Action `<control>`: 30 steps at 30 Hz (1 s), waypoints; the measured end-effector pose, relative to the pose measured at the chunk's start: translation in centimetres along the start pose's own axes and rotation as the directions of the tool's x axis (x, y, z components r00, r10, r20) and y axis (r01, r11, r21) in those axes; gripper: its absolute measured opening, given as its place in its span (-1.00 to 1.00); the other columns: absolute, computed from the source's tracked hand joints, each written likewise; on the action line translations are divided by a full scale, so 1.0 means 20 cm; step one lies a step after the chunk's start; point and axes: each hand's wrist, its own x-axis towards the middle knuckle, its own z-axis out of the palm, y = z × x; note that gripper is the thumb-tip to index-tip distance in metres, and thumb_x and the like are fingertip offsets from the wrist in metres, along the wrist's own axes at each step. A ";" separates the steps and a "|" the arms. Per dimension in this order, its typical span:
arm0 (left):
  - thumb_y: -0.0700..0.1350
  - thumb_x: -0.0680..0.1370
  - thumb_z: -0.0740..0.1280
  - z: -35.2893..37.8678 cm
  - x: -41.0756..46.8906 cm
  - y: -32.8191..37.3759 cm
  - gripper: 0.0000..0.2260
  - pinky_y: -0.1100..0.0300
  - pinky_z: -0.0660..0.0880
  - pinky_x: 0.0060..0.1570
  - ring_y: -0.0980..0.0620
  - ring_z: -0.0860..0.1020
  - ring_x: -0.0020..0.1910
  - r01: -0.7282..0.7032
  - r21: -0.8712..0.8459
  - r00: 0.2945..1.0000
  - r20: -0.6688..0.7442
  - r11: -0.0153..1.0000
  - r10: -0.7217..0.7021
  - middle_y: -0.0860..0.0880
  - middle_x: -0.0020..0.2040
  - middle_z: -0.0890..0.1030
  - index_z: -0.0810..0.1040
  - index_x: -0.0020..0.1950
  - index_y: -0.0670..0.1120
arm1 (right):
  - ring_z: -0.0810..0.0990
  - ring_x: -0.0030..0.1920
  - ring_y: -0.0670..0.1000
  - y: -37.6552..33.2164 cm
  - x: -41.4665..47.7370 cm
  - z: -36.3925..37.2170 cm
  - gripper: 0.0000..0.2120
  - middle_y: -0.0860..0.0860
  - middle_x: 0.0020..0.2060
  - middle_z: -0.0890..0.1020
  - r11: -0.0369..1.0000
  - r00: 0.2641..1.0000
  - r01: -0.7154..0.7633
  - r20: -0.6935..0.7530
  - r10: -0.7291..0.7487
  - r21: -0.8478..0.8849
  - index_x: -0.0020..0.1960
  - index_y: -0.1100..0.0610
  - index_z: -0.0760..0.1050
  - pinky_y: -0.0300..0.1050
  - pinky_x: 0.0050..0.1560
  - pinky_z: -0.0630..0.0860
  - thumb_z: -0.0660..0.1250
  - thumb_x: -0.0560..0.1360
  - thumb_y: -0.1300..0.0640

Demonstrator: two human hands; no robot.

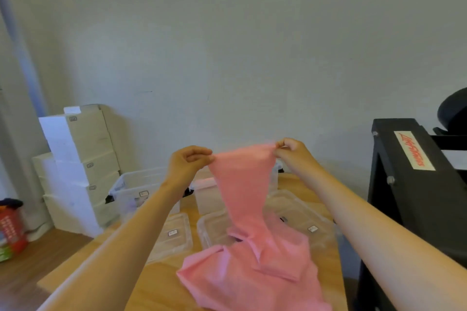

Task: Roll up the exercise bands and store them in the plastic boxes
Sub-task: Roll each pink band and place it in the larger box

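Observation:
A long pink exercise band (242,184) hangs from both hands, its top edge stretched level between them above the wooden table (156,288). My left hand (188,161) pinches the left corner and my right hand (293,153) pinches the right corner. The band's lower part lies crumpled on the table near the front edge. Behind it stand two clear plastic boxes, one (134,189) at the back left and another (204,197) partly hidden by the band. Clear lids (177,235) (308,217) lie flat on the table.
A black machine (414,184) with a red-lettered label stands close on the right. Stacked white and beige cartons (83,164) rest against the wall at the left. A red basket (11,230) sits on the floor at the far left.

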 end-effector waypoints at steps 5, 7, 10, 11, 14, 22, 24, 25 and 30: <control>-0.36 0.39 0.50 0.03 -0.40 -0.40 -0.84 0.30 0.54 -0.23 0.18 0.63 -0.31 0.198 0.031 0.966 0.164 0.980 -0.200 0.01 -0.36 0.67 0.63 -0.12 -0.16 | 0.53 -0.20 -0.02 0.44 -0.34 0.03 -0.86 0.04 -0.24 0.60 0.976 0.973 -0.146 0.155 0.171 -0.164 -0.26 0.16 0.52 -0.31 -0.22 0.41 0.46 0.40 0.28; -0.32 0.35 0.54 0.03 -0.56 -0.52 -0.81 0.24 0.52 -0.15 0.15 0.62 -0.30 0.270 0.060 0.938 0.210 0.961 -0.276 -0.06 -0.32 0.68 0.65 -0.11 -0.14 | 0.50 -0.28 -0.09 0.57 -0.49 0.02 -0.83 -0.02 -0.32 0.58 0.954 0.959 -0.174 0.177 0.220 -0.245 -0.30 0.14 0.52 -0.42 -0.34 0.34 0.47 0.39 0.28; -0.35 0.40 0.51 0.02 -0.74 -0.61 -0.85 0.35 0.46 -0.19 0.17 0.59 -0.29 0.313 0.097 0.919 0.219 0.945 -0.328 -0.07 -0.31 0.68 0.67 -0.11 -0.15 | 0.50 -0.29 -0.20 0.66 -0.66 0.02 -0.79 -0.11 -0.34 0.58 0.939 0.959 -0.142 0.189 0.208 -0.313 -0.35 0.07 0.53 -0.46 -0.27 0.36 0.48 0.38 0.26; -0.38 0.42 0.48 0.02 -0.78 -0.61 -0.86 0.38 0.45 -0.22 0.18 0.58 -0.30 0.305 0.106 0.923 0.212 0.947 -0.321 -0.05 -0.31 0.68 0.67 -0.13 -0.15 | 0.50 -0.28 -0.21 0.68 -0.70 0.02 -0.76 -0.11 -0.35 0.58 0.942 0.966 -0.113 0.188 0.179 -0.316 -0.38 0.06 0.52 -0.46 -0.25 0.36 0.48 0.38 0.27; -0.40 0.44 0.44 0.01 -0.87 -0.59 -0.84 0.38 0.47 -0.23 0.18 0.61 -0.28 0.269 0.126 0.929 0.230 0.955 -0.292 -0.01 -0.30 0.69 0.67 -0.17 -0.15 | 0.51 -0.21 -0.19 0.69 -0.78 0.01 -0.70 -0.09 -0.34 0.57 0.939 0.981 0.000 0.184 0.067 -0.343 -0.44 0.00 0.49 -0.39 -0.14 0.36 0.49 0.36 0.24; -0.33 0.45 0.46 -0.03 -0.93 -0.54 -0.87 0.31 0.53 -0.24 0.10 0.62 -0.27 0.198 0.197 0.906 0.338 0.960 -0.256 -0.02 -0.23 0.70 0.67 -0.17 -0.10 | 0.48 -0.13 -0.19 0.70 -0.89 -0.07 -0.76 -0.15 -0.38 0.60 0.840 0.964 0.094 0.259 0.057 -0.534 -0.44 -0.01 0.57 -0.31 -0.08 0.28 0.48 0.38 0.03; -0.25 0.45 0.49 -0.02 -0.86 -0.56 -0.89 0.28 0.51 -0.21 0.08 0.58 -0.27 0.118 0.249 0.931 0.310 0.961 -0.194 -0.03 -0.17 0.69 0.69 -0.14 -0.05 | 0.51 -0.18 -0.21 0.69 -0.82 -0.07 -0.80 -0.15 -0.37 0.61 0.875 0.987 0.055 0.160 0.026 -0.481 -0.38 0.01 0.58 -0.34 -0.15 0.33 0.48 0.39 0.01; -0.23 0.45 0.50 -0.01 -0.82 -0.57 -0.90 0.25 0.51 -0.16 0.04 0.58 -0.25 0.101 0.256 0.936 0.302 0.961 -0.179 -0.04 -0.16 0.69 0.69 -0.12 -0.04 | 0.53 -0.16 -0.19 0.69 -0.77 -0.05 -0.82 -0.16 -0.34 0.61 0.885 0.993 0.057 0.118 -0.003 -0.461 -0.36 -0.03 0.57 -0.28 -0.11 0.38 0.48 0.39 0.01; -0.11 0.47 0.48 0.14 -0.52 -0.65 -0.87 0.32 0.38 -0.07 0.18 0.55 -0.03 0.060 0.300 0.951 0.273 0.952 -0.146 0.11 0.02 0.64 0.63 -0.05 0.10 | 0.48 0.14 -0.01 0.74 -0.48 0.08 -0.92 -0.07 -0.04 0.64 0.822 0.989 0.134 0.129 -0.074 -0.553 -0.11 0.04 0.65 -0.04 0.17 0.33 0.44 0.44 0.05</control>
